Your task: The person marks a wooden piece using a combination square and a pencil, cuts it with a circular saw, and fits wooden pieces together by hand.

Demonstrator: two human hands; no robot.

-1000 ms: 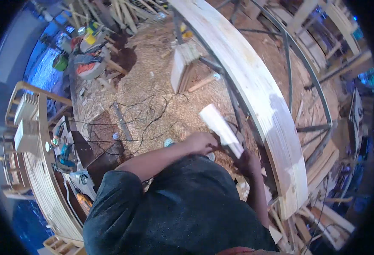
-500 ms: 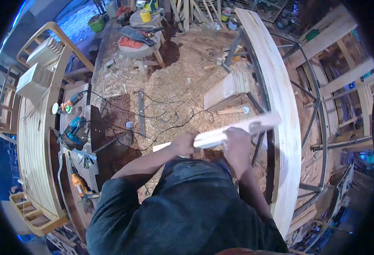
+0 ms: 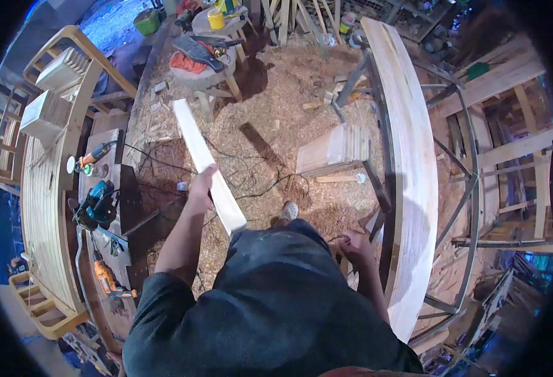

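Note:
My left hand (image 3: 202, 187) is closed around the edge of a pale wooden board (image 3: 193, 135). The board slants over the floor, its far end pointing up and left and its near end by my lap. My right hand (image 3: 357, 246) is held near my right thigh, apart from the board, with its fingers curled in. A thin dark bit shows at those fingers, too small to name. Right of that hand lies a long, wide plank (image 3: 414, 157) on a dark metal-legged stand.
A stack of short boards (image 3: 336, 149) stands ahead on the shavings. At left, a bench carries an orange grinder (image 3: 100, 152), a teal power tool (image 3: 100, 204) and an orange drill (image 3: 106, 276). Cords (image 3: 257, 188) cross the floor. A stool (image 3: 204, 72) holds more tools.
The board has swung from lying crosswise in both hands to slanting forward and left in my left hand. My right hand has let go and dropped nearer my thigh.

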